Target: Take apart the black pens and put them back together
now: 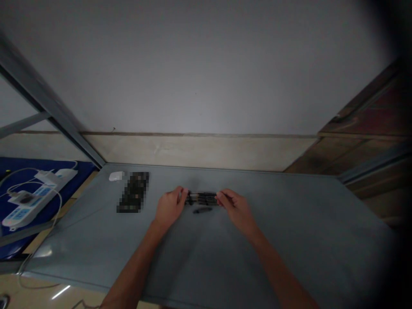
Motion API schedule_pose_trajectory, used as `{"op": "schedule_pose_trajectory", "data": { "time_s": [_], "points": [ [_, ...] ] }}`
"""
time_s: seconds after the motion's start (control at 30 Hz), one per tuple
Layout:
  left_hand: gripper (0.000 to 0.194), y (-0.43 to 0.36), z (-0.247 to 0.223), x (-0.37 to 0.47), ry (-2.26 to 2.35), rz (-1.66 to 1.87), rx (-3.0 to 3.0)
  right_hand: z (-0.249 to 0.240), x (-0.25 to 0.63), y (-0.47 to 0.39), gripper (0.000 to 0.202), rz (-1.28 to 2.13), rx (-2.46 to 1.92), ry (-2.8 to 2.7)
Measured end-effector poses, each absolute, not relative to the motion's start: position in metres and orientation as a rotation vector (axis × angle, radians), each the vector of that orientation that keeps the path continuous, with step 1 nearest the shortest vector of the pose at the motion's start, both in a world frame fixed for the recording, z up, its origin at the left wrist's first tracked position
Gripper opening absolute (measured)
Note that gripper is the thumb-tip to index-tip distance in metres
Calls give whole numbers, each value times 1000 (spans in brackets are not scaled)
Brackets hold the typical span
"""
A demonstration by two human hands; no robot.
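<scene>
**Both hands on the dark bundle at mid-surface**

On my feed, the pen-like bundle (202,198) lies crosswise between the two hands, over the middle of the grey surface (289,223). I see the left hand (170,208) with its thumb and fingers clamped on the bundle's left end, and the right hand (236,208) pinching the right end between thumb and fingers. Whether the bundle rests on the surface or is lifted slightly, I cannot tell from here.

Just on the near side of it lies a short dark piece (202,210) — loose, touched by neither hand. Off to the left I have a dark item (133,192), pixelated beyond recognition, and a small white case (116,176) beside it, near the far edge.

Further left, past a metal post (69,131), a white power strip (35,206) with plugs in it sits on a blue top (86,168) — a pale cable (61,201) loops down from there. A plain wall (206,73) rises behind everything.
</scene>
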State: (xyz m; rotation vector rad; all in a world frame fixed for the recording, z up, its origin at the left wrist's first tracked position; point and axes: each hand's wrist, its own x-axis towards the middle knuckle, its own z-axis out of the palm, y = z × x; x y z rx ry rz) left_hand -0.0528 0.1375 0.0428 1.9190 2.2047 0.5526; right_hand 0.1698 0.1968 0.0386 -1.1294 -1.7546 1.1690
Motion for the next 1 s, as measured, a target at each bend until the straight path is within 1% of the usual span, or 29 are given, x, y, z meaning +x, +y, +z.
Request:
{"op": "schedule_pose_trajectory", "data": {
  "time_s": [0.07,0.17,0.23,0.43,0.67,0.8,0.87,0.93,0.97,1.0],
  "points": [
    [43,142,43,-72,2477,461,1729,40,174,200,35,1135,-1153,-1701],
    [59,149,42,-100,2740,292,1402,42,176,202,37,1098,-1184,-1672],
    [66,153,41,-112,2765,241,1264,42,176,202,39,1104,-1192,-1671],
    [74,160,39,-119,2768,238,1092,43,174,200,40,1158,-1172,-1664],
    [71,163,37,-124,2767,247,1046,43,175,199,37,1184,-1179,-1662],
    [72,159,39,-116,2818,349,1128,46,175,198,38,1168,-1191,-1686],
    [64,155,42,-109,2759,492,1275,49,175,197,39,1155,-1193,-1699],
    [48,152,44,-99,2579,677,1464,51,174,197,39,1146,-1192,-1709],
    [43,151,45,-94,2454,768,1545,51,174,196,38,1145,-1193,-1716],
    [45,149,46,-87,2318,852,1604,51,173,196,37,1146,-1191,-1725]
  ]
}}
